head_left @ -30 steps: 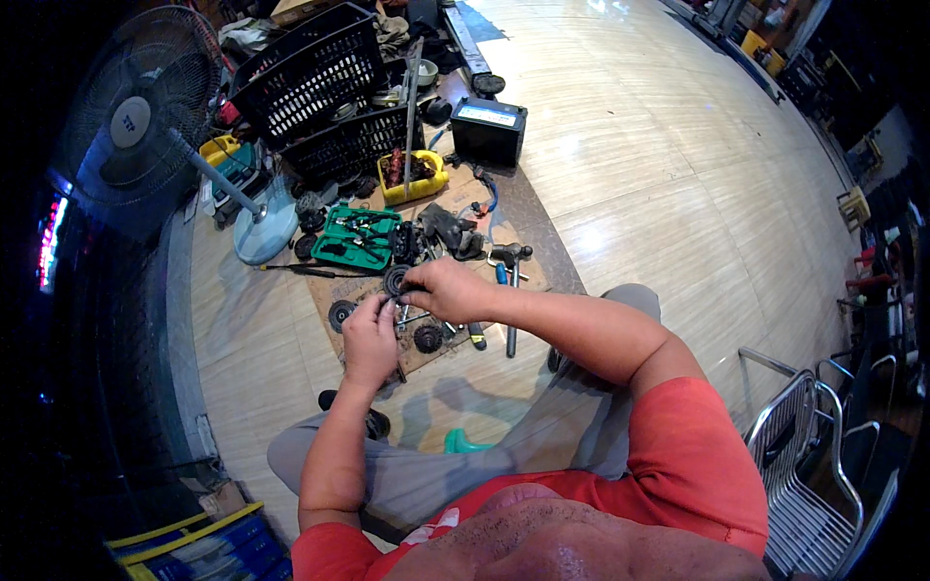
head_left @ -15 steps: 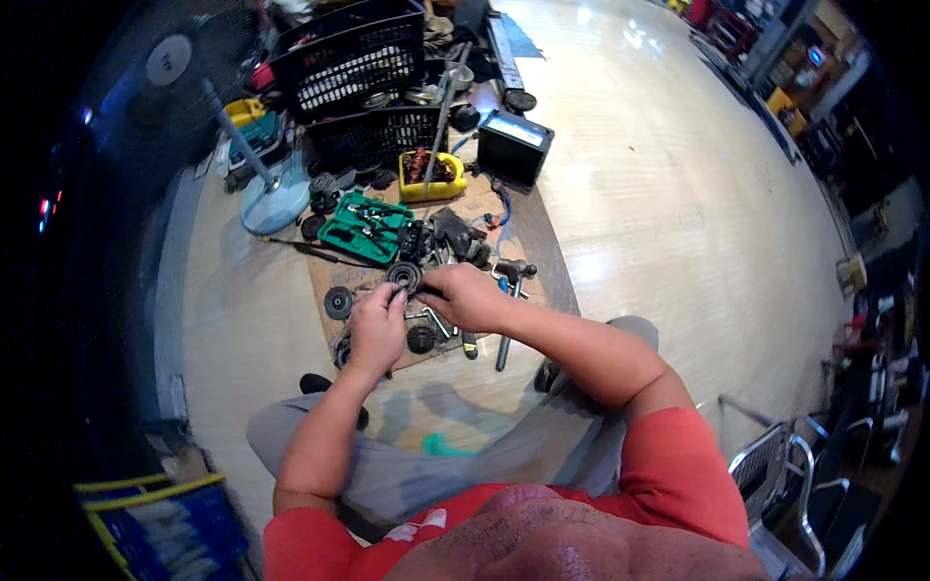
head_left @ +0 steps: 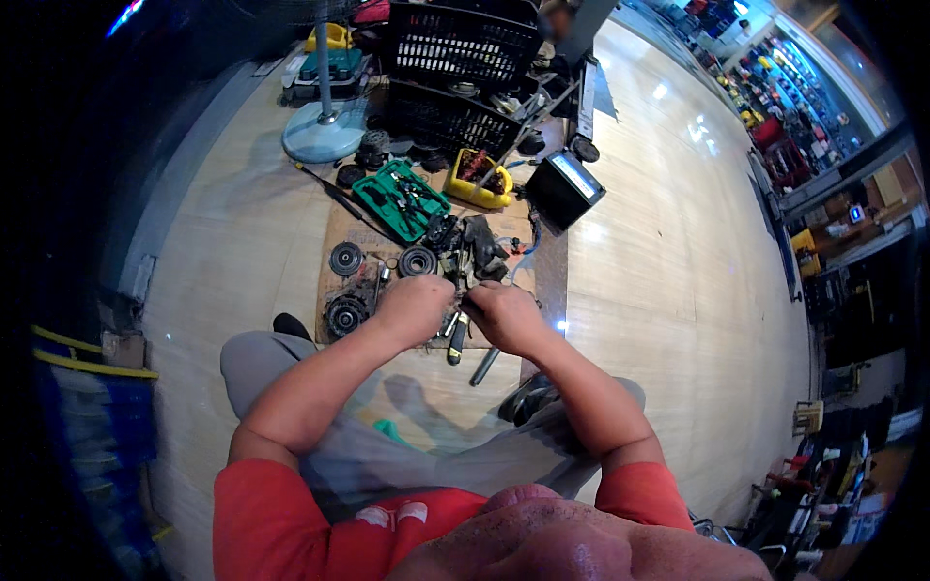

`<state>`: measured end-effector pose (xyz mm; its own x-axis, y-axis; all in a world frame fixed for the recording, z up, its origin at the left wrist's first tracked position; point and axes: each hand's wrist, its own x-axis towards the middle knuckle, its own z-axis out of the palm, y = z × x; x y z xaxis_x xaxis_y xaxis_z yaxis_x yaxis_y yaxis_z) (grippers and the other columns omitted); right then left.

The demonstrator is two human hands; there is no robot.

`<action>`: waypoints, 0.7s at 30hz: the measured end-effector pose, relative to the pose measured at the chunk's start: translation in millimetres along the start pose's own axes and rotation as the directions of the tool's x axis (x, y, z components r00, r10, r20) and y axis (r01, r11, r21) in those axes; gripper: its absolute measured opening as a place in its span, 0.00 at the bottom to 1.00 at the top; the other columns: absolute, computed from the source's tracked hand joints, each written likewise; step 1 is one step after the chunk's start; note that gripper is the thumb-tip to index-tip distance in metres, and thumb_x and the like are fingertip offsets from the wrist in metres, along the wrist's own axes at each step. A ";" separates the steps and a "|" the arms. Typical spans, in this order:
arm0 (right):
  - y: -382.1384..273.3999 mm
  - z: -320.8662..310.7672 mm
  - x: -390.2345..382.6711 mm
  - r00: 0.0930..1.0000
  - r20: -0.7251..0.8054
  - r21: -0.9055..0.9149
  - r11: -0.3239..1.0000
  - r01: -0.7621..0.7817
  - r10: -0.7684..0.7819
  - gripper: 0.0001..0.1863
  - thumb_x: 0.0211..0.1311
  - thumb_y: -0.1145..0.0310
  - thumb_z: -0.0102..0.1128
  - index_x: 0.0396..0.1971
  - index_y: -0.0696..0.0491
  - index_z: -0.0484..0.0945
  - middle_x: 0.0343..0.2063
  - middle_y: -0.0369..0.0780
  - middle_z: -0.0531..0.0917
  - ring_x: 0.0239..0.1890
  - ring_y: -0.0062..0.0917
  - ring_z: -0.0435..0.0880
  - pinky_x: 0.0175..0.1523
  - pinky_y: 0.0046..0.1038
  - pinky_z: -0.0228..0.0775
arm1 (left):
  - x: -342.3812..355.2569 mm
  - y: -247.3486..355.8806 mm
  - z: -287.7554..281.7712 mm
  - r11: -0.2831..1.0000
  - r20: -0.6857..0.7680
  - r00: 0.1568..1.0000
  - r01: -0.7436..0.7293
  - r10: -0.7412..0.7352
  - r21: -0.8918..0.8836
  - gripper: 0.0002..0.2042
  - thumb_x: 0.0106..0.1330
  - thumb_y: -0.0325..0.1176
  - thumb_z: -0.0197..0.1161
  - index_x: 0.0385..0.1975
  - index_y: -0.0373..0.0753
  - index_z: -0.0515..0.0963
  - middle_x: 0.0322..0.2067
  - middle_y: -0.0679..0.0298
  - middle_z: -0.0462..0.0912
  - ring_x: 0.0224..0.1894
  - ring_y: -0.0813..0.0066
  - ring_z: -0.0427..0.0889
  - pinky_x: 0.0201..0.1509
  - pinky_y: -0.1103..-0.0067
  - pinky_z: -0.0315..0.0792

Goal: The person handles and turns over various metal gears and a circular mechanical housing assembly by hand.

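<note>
My left hand and right hand have dropped onto the cardboard mat, both curled over small dark parts; what they pinch I cannot tell.

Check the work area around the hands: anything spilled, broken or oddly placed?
Nothing looks spilled or broken. Dark round metal parts and tools lie scattered on the brown cardboard sheet on the floor. The left hand and right hand meet over them; what they grip is hidden.
</note>
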<state>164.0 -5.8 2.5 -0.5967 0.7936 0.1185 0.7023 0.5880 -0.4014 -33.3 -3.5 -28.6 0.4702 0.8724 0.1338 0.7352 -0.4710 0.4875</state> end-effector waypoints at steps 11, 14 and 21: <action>16.7 -18.8 7.3 0.992 0.036 0.536 0.836 -0.119 0.118 0.07 0.65 0.70 0.59 0.33 0.59 0.79 0.22 0.38 0.79 0.26 0.20 0.75 0.34 0.26 0.69 | 0.5 6.5 -24.5 0.871 -0.049 0.985 -0.172 0.168 -0.460 0.07 0.60 0.30 0.64 0.35 0.35 0.82 0.31 0.54 0.82 0.35 0.55 0.81 0.40 0.68 0.74; 17.2 -16.4 8.4 0.986 0.065 0.586 0.794 -0.160 0.150 0.07 0.67 0.71 0.58 0.34 0.59 0.78 0.20 0.34 0.75 0.26 0.15 0.71 0.32 0.23 0.67 | 1.0 8.9 -28.3 0.789 -0.062 0.996 -0.090 0.065 -0.608 0.08 0.61 0.29 0.63 0.36 0.33 0.81 0.31 0.55 0.83 0.34 0.62 0.82 0.40 0.72 0.74; 2.2 -6.0 7.5 0.980 -0.006 0.530 0.831 -0.166 0.200 0.07 0.66 0.69 0.57 0.34 0.59 0.77 0.23 0.45 0.78 0.25 0.29 0.75 0.33 0.31 0.69 | 2.9 9.9 -25.0 0.729 -0.034 0.975 0.140 -0.219 -0.670 0.07 0.63 0.28 0.61 0.35 0.32 0.80 0.29 0.56 0.83 0.33 0.69 0.82 0.38 0.74 0.73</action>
<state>163.5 2.4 8.0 -0.4418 0.8961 0.0416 0.4773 0.2740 -0.8349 -36.9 -2.3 -1.9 0.2814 0.9581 0.0530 0.2747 -0.1333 0.9522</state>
